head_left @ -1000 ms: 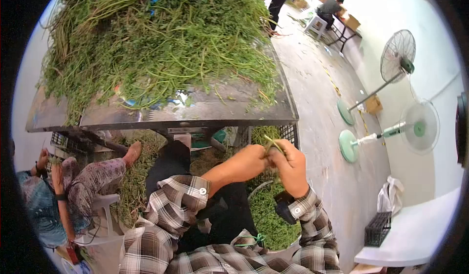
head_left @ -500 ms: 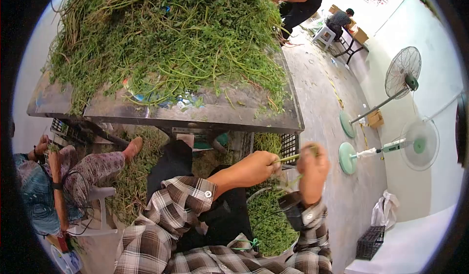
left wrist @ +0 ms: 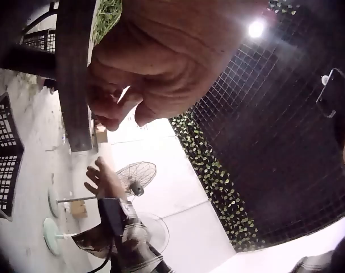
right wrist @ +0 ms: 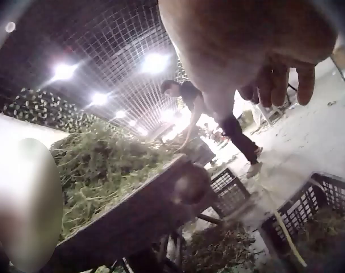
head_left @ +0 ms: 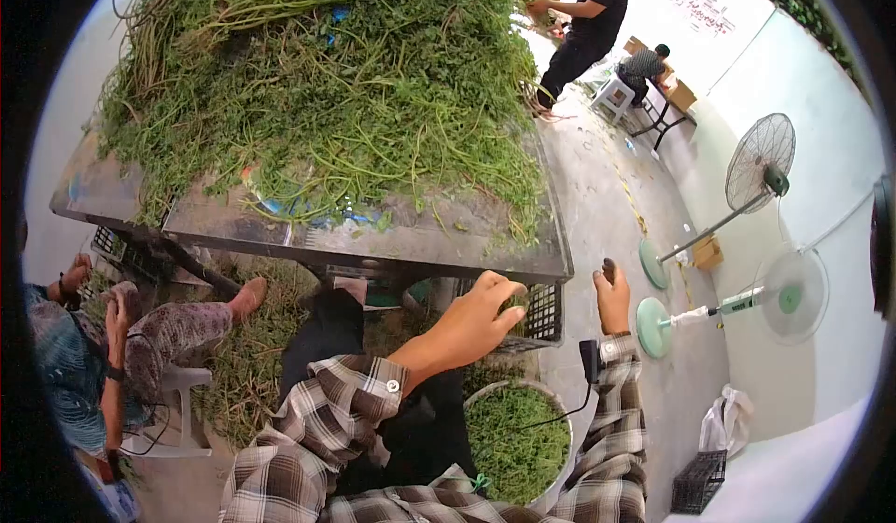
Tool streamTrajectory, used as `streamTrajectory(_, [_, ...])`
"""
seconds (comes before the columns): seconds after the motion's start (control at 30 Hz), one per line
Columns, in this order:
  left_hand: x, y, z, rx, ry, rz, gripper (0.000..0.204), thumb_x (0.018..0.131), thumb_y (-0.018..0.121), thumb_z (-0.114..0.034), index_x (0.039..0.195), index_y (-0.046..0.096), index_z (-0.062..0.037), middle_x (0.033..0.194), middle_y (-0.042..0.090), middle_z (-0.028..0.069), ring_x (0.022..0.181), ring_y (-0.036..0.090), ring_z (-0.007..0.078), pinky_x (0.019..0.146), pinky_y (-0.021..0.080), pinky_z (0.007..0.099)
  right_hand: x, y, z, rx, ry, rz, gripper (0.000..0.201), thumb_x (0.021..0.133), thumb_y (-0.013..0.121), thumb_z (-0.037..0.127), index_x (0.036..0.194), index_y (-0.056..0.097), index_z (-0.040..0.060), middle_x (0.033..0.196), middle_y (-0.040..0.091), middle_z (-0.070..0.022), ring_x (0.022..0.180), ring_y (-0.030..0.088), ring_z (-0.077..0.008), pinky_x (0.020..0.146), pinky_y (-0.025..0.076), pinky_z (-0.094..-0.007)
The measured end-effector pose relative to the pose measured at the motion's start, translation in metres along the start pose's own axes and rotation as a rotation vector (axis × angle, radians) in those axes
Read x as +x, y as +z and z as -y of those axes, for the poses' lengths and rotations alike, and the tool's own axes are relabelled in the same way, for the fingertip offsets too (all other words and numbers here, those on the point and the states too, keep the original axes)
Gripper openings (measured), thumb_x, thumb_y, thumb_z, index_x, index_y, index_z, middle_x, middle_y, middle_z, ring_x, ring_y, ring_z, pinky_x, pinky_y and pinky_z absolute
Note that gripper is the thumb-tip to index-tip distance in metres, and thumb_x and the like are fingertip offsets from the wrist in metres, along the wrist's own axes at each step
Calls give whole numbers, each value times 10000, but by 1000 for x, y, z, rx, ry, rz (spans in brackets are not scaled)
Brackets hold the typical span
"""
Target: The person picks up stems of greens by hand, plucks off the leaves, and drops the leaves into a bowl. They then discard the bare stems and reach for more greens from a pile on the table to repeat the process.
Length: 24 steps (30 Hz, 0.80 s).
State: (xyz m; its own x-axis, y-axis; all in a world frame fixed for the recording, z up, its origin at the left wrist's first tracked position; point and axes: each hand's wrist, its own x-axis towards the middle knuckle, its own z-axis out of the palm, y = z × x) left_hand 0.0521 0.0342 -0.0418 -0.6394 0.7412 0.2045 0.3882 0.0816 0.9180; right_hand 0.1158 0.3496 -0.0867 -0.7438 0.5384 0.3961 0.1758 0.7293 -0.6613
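Observation:
My left hand (head_left: 465, 325) is by the table's near edge, over a black crate (head_left: 543, 318), thumb and fingers apart; nothing shows in its grip. In the left wrist view this hand (left wrist: 161, 65) has its fingers bent loosely. My right hand (head_left: 612, 301) is apart from it, to the right, above the floor. Its fingers hang loosely in the right wrist view, where the hand (right wrist: 246, 51) holds nothing visible. Below it there, a thin pale stem (right wrist: 286, 236) shows in front of a black crate (right wrist: 303, 210). A heap of leafy stems (head_left: 327, 84) covers much of the table (head_left: 411, 229).
A round tub of greens (head_left: 519, 444) stands below my hands. Two fans (head_left: 763, 164) are at the right, with another black crate (head_left: 698, 482) lower down. A seated person (head_left: 103, 355) is at the left; a person in black (head_left: 593, 19) stands beyond the table.
The stem held between my two hands has left them. My hands have moved apart, and my right hand has stopped beside the table corner with its fingers loosened.

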Motion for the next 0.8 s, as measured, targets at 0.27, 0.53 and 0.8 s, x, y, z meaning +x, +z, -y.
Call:
streamTrajectory(0.27, [8, -29, -8, -200, 21, -283, 287, 876, 492, -121, 1136, 503, -1, 1165, 391, 99, 813, 525, 170, 745, 449, 291, 39, 28, 148, 317, -83, 273, 300, 858, 512, 142, 1106, 544, -25, 1022, 607, -106, 899, 577, -164, 733, 469, -275])
streamTrajectory(0.53, [9, -65, -3, -431, 32, -589, 202, 883, 484, -102, 1050, 564, -20, 1138, 401, 39, 721, 529, 83, 581, 448, 212, 89, 141, 204, 129, -470, 461, 392, 792, 561, 169, 1137, 521, -15, 1022, 593, -185, 858, 596, -275, 758, 468, -339])
streamTrajectory(0.8, [7, -78, -4, -617, 27, -645, 176, 886, 485, -96, 993, 589, -3, 1111, 427, 31, 684, 503, 70, 548, 428, 206, 71, 180, 218, 30, -424, 491, 343, 774, 573, 187, 1038, 537, -30, 897, 545, -212, 828, 536, -372, 735, 418, -419])
